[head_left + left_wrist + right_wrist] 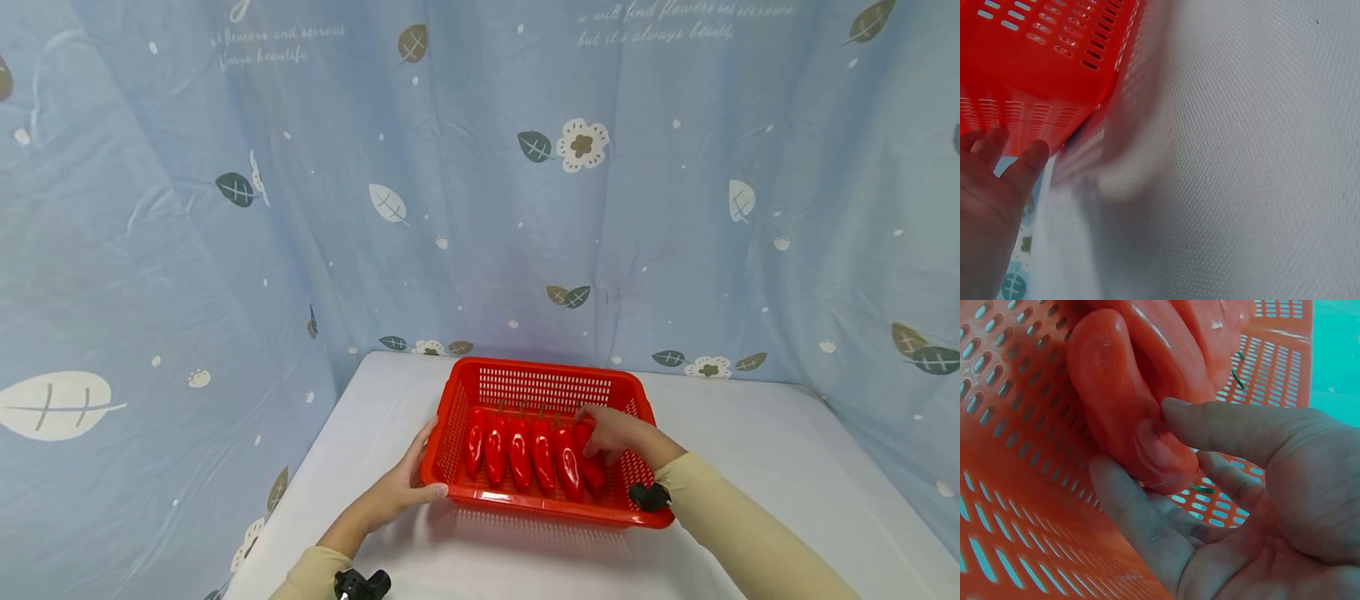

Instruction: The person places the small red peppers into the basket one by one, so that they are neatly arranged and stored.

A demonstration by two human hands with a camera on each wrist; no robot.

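Observation:
A red plastic basket (555, 510) with slotted walls holds several glossy red chili peppers (519, 454) in a row, their green stems toward the far wall. My left hand (401, 487) rests against the basket's near-left corner, thumb at the rim, and the left wrist view shows fairly straight fingers (1025, 165) touching the outer wall. Inside the basket, my right hand (615, 432) holds the rightmost chili pepper (1110, 381) near its stem end. In the right wrist view, the thumb lies on one side of it and fingers on the other. The hand partly hides this pepper from above.
The basket stands on a white-covered table (750, 467), with white surface around it. A blue curtain (480, 250) printed with leaves and flowers hangs behind and at both sides. Dark wrist devices (649, 497) sit on both beige sleeves (738, 525).

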